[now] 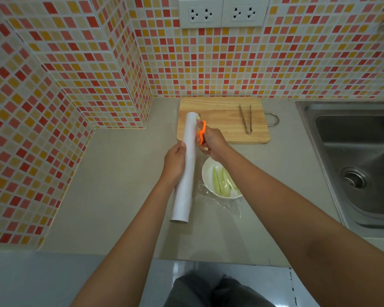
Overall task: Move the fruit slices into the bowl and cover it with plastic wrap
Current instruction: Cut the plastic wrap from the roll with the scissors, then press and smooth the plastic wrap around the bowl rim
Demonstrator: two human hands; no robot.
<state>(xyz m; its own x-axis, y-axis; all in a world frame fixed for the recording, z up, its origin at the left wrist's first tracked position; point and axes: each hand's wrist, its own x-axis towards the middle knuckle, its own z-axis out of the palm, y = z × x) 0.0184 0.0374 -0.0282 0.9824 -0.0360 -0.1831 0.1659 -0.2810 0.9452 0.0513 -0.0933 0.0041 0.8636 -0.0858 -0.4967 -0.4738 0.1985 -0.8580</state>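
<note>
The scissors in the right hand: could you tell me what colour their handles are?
Orange, seen in the head view: the scissors sit in the right hand.

Dim, even light; sharp centre, wide-angle bowed edges.

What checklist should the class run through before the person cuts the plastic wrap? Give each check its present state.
1. Fruit slices lie in the bowl: ok.
2. Plastic wrap drawn from the roll over the bowl: ok on the near side; far rim cannot tell.
3. Left hand has a grip on the roll: ok.
4. Right hand holds the orange scissors: ok.
5. Blades meet the film beside the roll: cannot tell, blades hidden.
6. Tongs set aside on the cutting board: ok.
</note>
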